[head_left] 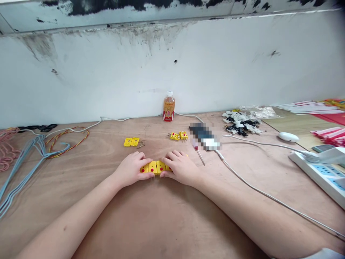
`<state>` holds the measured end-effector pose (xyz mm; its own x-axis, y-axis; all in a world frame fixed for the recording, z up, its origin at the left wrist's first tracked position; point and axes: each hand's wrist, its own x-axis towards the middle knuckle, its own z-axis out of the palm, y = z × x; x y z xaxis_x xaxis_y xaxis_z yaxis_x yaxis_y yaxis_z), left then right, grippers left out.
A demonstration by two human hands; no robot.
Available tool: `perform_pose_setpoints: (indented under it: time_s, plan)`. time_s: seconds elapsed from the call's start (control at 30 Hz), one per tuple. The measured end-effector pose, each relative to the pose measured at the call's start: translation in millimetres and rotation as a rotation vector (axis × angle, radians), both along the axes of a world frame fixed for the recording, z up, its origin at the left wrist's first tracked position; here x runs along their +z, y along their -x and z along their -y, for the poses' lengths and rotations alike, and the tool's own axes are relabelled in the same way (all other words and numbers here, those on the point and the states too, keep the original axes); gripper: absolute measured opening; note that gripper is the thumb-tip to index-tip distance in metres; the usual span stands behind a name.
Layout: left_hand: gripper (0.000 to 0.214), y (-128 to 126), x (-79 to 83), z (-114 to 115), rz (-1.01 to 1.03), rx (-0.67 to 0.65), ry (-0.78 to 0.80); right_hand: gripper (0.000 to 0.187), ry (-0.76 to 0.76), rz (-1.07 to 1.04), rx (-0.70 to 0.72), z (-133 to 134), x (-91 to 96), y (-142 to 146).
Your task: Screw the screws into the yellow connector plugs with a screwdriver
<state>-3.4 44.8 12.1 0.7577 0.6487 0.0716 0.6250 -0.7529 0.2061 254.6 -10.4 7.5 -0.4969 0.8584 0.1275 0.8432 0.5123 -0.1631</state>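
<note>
A row of yellow plug connectors with red dots lies on the wooden table in front of me. My left hand closes around the row's left end, thumb on the near side and fingers on the far side. At the other end my right hand grips it the same way, covering part of it. Beyond my left hand are two yellow connector shells beside a small pile of metal screws. Farther off, assembled yellow plugs with metal pins lie together. A screwdriver rests to the right.
A drink bottle stands by the wall. A blurred dark device has a white cable running right. Black and white connectors are heaped at the back right, near a power strip. Blue wires lie left.
</note>
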Motion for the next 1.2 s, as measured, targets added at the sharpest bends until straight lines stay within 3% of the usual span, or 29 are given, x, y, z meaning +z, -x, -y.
perform_pose_setpoints:
  time_s: [0.57, 1.2]
  plan:
    - [0.052, 2, -2.9, 6, 0.037, -0.053, -0.118, 0.058, -0.001, -0.018, 0.003, 4, -2.0, 2]
    - [0.046, -1, 8.2, 6, 0.047, -0.028, 0.125, 0.059, 0.016, 0.022, -0.108, 5, 2.3, 7]
